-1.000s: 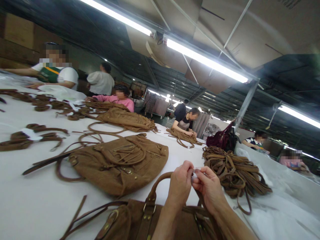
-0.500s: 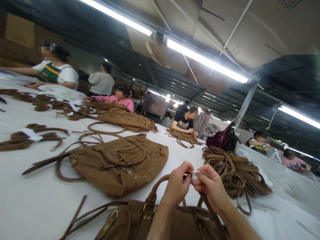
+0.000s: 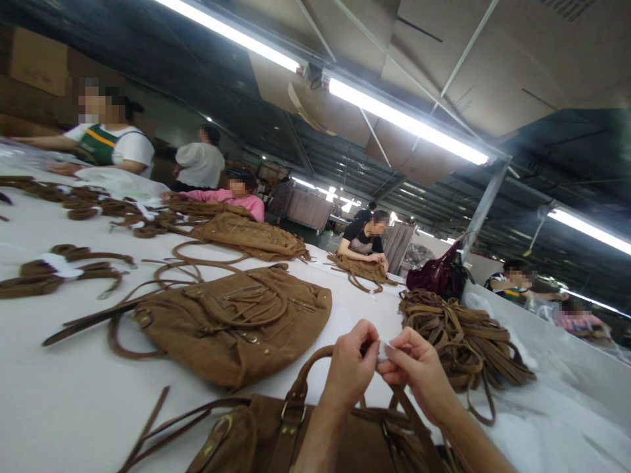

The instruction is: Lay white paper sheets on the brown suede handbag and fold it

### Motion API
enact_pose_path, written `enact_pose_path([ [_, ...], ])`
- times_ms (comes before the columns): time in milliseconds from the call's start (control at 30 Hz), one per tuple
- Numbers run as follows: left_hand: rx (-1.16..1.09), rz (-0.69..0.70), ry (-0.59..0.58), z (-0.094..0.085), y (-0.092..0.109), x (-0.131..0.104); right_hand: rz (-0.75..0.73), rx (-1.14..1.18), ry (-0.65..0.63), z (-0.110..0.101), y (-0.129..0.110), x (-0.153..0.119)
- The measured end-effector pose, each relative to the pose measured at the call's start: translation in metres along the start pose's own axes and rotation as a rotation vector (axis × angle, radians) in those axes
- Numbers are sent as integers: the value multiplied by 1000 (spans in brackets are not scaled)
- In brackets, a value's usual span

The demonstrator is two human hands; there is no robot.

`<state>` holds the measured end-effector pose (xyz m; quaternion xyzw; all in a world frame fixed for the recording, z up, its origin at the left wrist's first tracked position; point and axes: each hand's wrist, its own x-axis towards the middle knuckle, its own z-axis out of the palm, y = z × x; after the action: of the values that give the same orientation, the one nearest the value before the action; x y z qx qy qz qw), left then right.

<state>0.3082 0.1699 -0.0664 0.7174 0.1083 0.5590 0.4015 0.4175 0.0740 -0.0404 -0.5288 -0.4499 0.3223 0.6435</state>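
Between my two hands is a small white piece [image 3: 383, 352], thin like paper or foam; its exact kind is not clear. My left hand [image 3: 351, 364] pinches its left side, and my right hand [image 3: 413, 366] grips it from the right with thumb and fingers. Below my wrists lies a brown handbag [image 3: 256, 430] with brass fittings, partly hidden by my forearms. Its handle [image 3: 311, 364] arches up behind my left hand. A brown strap [image 3: 409, 407] runs down below my right hand. Farther left, a second brown bag [image 3: 236, 322] rests flat on the white table [image 3: 73, 387].
A heap of brown straps [image 3: 458, 335] is at the right, with a dark purple bag [image 3: 436, 270] behind it. Wrapped strap bundles [image 3: 62, 266] and another brown bag [image 3: 251, 235] lie at the left. Several co-workers sit or stand around, one [image 3: 367, 240] handling a brown bag across the table.
My fingers have shifted slightly around the white piece, the right fingertips tilting upward. Both hands stay above the near bag. At the right, a co-worker's arm has stretched out.
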Motion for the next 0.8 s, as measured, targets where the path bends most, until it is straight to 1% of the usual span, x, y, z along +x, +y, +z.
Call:
enact_pose_path([
  [100, -41, 6, -7, 0, 1, 1, -61, -75, 11, 1, 0, 0],
  [233, -119, 26, -44, 0, 1, 2, -108, -63, 76, 5, 3, 4],
  [400, -125, 19, -46, 0, -3, 1, -68, 39, 110, 3, 11, 9],
  [533, -76, 15, -39, 1, -4, 0, -4, 137, 44, -3, 7, 8],
  [600, -55, 20, -27, 2, -3, 0, 35, 144, 43, -4, 2, 8],
  [667, -33, 22, -11, 3, -1, 0, 53, 69, 50, -4, -4, 9],
  [800, 20, 21, 14, 4, 0, 0, 21, -209, -29, -4, -12, 13],
])
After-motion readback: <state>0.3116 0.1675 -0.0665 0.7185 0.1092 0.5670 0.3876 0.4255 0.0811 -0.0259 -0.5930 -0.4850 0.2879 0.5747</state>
